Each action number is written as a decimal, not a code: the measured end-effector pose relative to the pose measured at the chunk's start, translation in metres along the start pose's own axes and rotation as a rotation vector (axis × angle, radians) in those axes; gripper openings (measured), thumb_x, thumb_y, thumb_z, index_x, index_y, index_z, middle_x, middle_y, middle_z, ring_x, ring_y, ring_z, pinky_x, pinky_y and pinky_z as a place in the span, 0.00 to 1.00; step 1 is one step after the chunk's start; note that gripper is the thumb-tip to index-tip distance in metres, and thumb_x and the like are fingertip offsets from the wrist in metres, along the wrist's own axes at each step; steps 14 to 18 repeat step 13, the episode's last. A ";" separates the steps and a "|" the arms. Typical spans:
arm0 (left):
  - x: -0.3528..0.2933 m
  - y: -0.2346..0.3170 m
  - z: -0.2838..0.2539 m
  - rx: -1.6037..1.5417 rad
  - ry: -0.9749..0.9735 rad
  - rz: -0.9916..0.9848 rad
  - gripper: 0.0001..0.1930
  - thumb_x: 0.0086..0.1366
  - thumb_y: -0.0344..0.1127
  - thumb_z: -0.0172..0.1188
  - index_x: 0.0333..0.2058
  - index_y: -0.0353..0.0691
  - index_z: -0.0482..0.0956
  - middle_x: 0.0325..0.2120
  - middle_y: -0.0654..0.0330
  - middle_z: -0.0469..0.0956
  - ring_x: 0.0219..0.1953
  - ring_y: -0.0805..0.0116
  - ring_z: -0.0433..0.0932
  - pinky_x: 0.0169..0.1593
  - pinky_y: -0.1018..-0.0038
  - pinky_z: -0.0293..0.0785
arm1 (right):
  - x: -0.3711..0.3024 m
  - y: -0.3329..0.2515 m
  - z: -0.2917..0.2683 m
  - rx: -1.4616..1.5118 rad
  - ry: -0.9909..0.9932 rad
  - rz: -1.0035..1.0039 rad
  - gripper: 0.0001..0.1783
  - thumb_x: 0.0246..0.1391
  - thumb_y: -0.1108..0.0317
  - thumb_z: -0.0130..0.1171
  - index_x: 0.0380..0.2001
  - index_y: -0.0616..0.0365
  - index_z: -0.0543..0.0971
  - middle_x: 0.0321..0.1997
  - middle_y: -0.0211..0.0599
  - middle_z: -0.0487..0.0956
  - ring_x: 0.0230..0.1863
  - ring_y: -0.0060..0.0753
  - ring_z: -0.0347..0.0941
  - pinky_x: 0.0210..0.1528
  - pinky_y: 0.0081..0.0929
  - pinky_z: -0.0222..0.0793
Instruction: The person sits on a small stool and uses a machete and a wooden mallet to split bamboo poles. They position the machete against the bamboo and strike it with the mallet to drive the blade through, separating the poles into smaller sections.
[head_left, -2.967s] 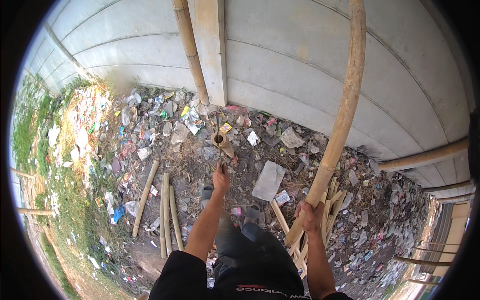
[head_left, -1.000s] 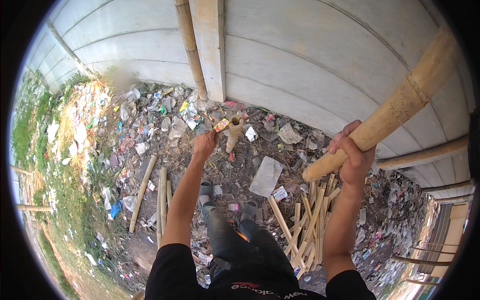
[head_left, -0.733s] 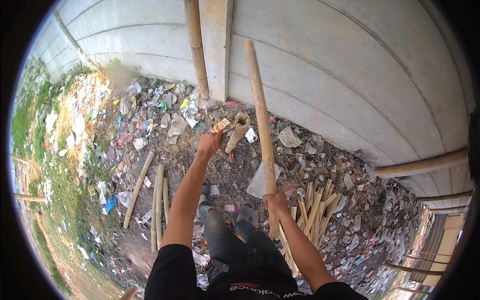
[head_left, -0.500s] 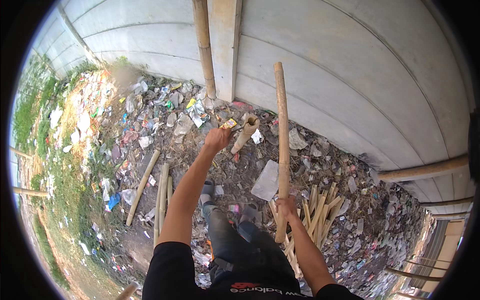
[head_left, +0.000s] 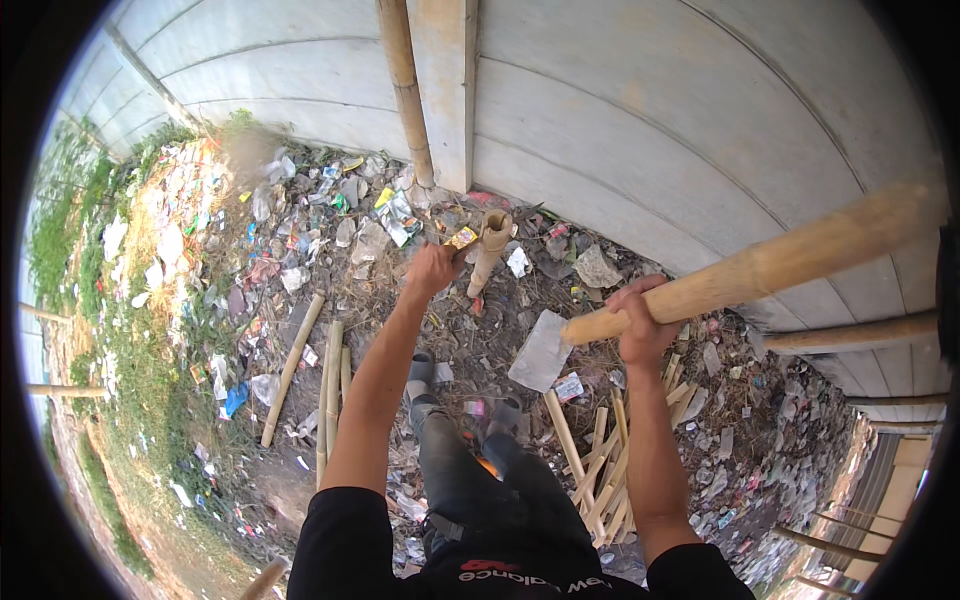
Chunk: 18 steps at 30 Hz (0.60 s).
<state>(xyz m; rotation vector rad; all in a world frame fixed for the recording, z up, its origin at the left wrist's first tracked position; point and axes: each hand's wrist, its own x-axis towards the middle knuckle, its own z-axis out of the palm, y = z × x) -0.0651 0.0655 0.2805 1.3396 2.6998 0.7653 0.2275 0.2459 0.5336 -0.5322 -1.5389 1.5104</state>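
Note:
My right hand (head_left: 645, 325) is closed round a thick bamboo pole (head_left: 770, 265) near its lower left end. The pole slants up to the right, its far end near the camera and blurred. My left hand (head_left: 432, 268) is closed beside a short, upright bamboo piece (head_left: 490, 248) with a hollow top. Something thin and dark shows between this hand and the bamboo, but its kind is hidden by my fingers. Split bamboo strips (head_left: 605, 470) lie in a pile below my right forearm.
A grey panel wall (head_left: 620, 130) runs behind, with a bamboo post (head_left: 405, 95) leaning at its pillar. Bamboo lengths (head_left: 292, 370) lie left of my legs. Litter and a pale flat slab (head_left: 540, 352) cover the ground. A bamboo prop (head_left: 850, 333) juts from the right.
My right hand has risen, and the pole has swung from upright to slanting toward the upper right. My left hand and the short bamboo have barely shifted.

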 end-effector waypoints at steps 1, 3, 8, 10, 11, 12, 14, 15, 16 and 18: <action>0.013 0.015 -0.006 0.052 -0.077 -0.033 0.17 0.66 0.50 0.61 0.31 0.41 0.85 0.23 0.42 0.81 0.31 0.40 0.83 0.37 0.50 0.79 | -0.064 0.082 -0.028 -0.203 0.063 0.345 0.06 0.45 0.78 0.60 0.28 0.65 0.73 0.22 0.36 0.75 0.22 0.34 0.77 0.26 0.36 0.73; 0.020 0.057 -0.035 0.174 -0.257 -0.114 0.16 0.65 0.48 0.61 0.30 0.41 0.84 0.23 0.43 0.81 0.31 0.40 0.83 0.36 0.51 0.79 | -0.159 0.165 -0.075 -0.774 -0.209 1.052 0.06 0.43 0.74 0.66 0.22 0.67 0.80 0.18 0.40 0.79 0.17 0.31 0.78 0.19 0.32 0.71; 0.017 0.046 -0.033 0.195 -0.201 -0.217 0.15 0.67 0.46 0.58 0.34 0.40 0.85 0.29 0.45 0.84 0.35 0.43 0.84 0.41 0.51 0.80 | -0.147 0.183 -0.111 -0.624 -0.351 0.941 0.07 0.42 0.73 0.64 0.20 0.67 0.79 0.17 0.39 0.79 0.14 0.31 0.76 0.17 0.31 0.70; 0.029 0.024 -0.042 0.191 -0.205 -0.257 0.17 0.67 0.47 0.58 0.34 0.39 0.84 0.30 0.45 0.84 0.36 0.42 0.84 0.42 0.50 0.80 | -0.075 0.143 -0.091 -0.496 -0.301 0.788 0.08 0.42 0.71 0.64 0.20 0.67 0.79 0.17 0.38 0.78 0.14 0.31 0.74 0.18 0.31 0.71; 0.031 0.022 -0.047 0.194 -0.234 -0.260 0.17 0.68 0.48 0.58 0.36 0.38 0.84 0.31 0.45 0.84 0.37 0.43 0.85 0.42 0.52 0.80 | -0.035 0.113 -0.079 -0.479 -0.313 0.621 0.08 0.43 0.71 0.64 0.21 0.66 0.79 0.17 0.39 0.78 0.14 0.31 0.74 0.19 0.32 0.72; 0.031 0.021 -0.051 0.197 -0.264 -0.262 0.18 0.69 0.49 0.58 0.38 0.38 0.85 0.32 0.45 0.85 0.37 0.44 0.85 0.42 0.53 0.81 | 0.004 0.077 -0.064 -0.460 -0.321 0.457 0.09 0.43 0.70 0.64 0.22 0.66 0.79 0.17 0.40 0.78 0.14 0.31 0.74 0.20 0.33 0.74; 0.031 0.026 -0.055 0.198 -0.304 -0.256 0.19 0.69 0.49 0.58 0.39 0.37 0.85 0.32 0.46 0.85 0.38 0.45 0.85 0.43 0.55 0.81 | 0.004 0.075 -0.065 -0.460 -0.313 0.457 0.09 0.43 0.70 0.64 0.22 0.66 0.79 0.17 0.40 0.78 0.14 0.31 0.74 0.20 0.33 0.74; 0.031 0.026 -0.055 0.198 -0.304 -0.256 0.19 0.69 0.49 0.58 0.39 0.37 0.85 0.32 0.46 0.85 0.38 0.45 0.85 0.43 0.55 0.81 | 0.004 0.075 -0.065 -0.460 -0.313 0.457 0.09 0.43 0.70 0.64 0.22 0.66 0.79 0.17 0.40 0.78 0.14 0.31 0.74 0.20 0.33 0.74; 0.031 0.026 -0.055 0.198 -0.304 -0.256 0.19 0.69 0.49 0.58 0.39 0.37 0.85 0.32 0.46 0.85 0.38 0.45 0.85 0.43 0.55 0.81 | 0.004 0.075 -0.065 -0.460 -0.313 0.457 0.09 0.43 0.70 0.64 0.22 0.66 0.79 0.17 0.40 0.78 0.14 0.31 0.74 0.20 0.33 0.74; 0.031 0.026 -0.055 0.198 -0.304 -0.256 0.19 0.69 0.49 0.58 0.39 0.37 0.85 0.32 0.46 0.85 0.38 0.45 0.85 0.43 0.55 0.81 | 0.004 0.075 -0.065 -0.460 -0.313 0.457 0.09 0.43 0.70 0.64 0.22 0.66 0.79 0.17 0.40 0.78 0.14 0.31 0.74 0.20 0.33 0.74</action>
